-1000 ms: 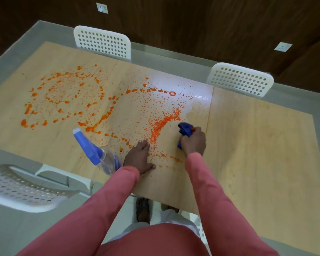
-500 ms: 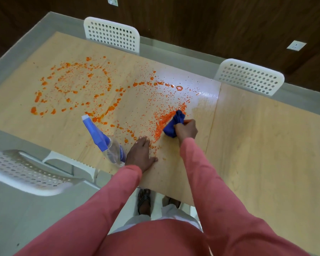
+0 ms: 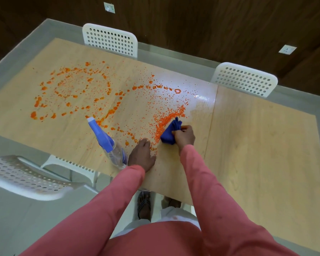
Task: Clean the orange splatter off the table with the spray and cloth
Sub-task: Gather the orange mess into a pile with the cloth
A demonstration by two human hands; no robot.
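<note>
Orange splatter (image 3: 107, 100) covers the left and middle of the light wooden table (image 3: 257, 145), with a dense heap of orange bits (image 3: 166, 121) near the middle. My right hand (image 3: 185, 135) grips a bunched blue cloth (image 3: 169, 132) and presses it on the table at the heap's near edge. My left hand (image 3: 141, 156) rests flat on the table near the front edge, fingers straight. A clear spray bottle with a blue head (image 3: 107, 143) stands just left of my left hand, untouched.
Two white perforated chairs (image 3: 110, 40) (image 3: 246, 79) stand at the table's far side and another chair (image 3: 26, 176) at the near left. The wood right of the cloth shows a wet sheen (image 3: 201, 106). My feet (image 3: 144, 206) show under the front edge.
My right hand moved the cloth left from beside the orange heap into its near edge, then drew it slightly nearer. My left hand and the bottle stayed put.
</note>
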